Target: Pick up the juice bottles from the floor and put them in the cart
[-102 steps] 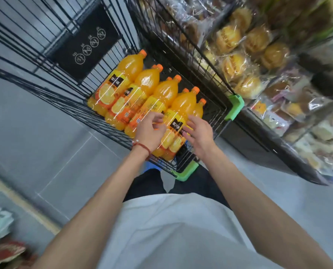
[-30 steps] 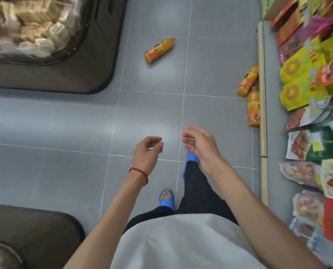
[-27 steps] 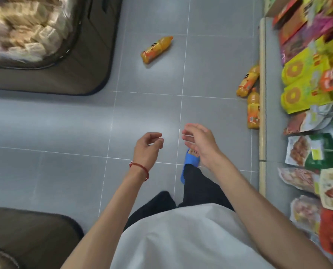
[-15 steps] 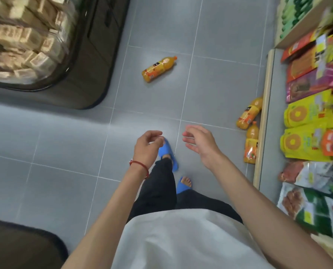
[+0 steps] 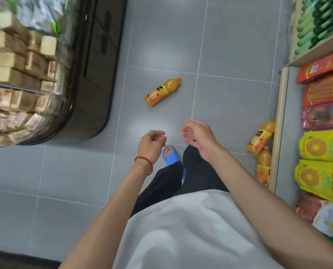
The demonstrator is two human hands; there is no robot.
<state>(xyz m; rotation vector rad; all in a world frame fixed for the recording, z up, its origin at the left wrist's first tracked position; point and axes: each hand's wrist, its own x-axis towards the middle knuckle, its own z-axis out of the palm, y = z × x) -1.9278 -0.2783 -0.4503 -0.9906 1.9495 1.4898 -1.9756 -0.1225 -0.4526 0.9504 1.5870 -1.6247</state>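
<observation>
Three juice bottles remain on the floor, one (image 5: 162,92) at 12 o'clock, two (image 5: 261,137) (image 5: 263,166) at 3 o'clock by the shelf (image 5: 278,121); left hand (image 5: 151,145) loosely curled, right hand (image 5: 198,136) open, both empty; cart unseen.

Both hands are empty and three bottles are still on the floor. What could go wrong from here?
1. The lone bottle lies on its side on open tile ahead of the sandal; a step could kick it rolling.
2. The two bottles sit tight against the shelf base, so fingers may struggle to wrap them.
3. The cart is out of view, so each bottle means a carry.
</observation>
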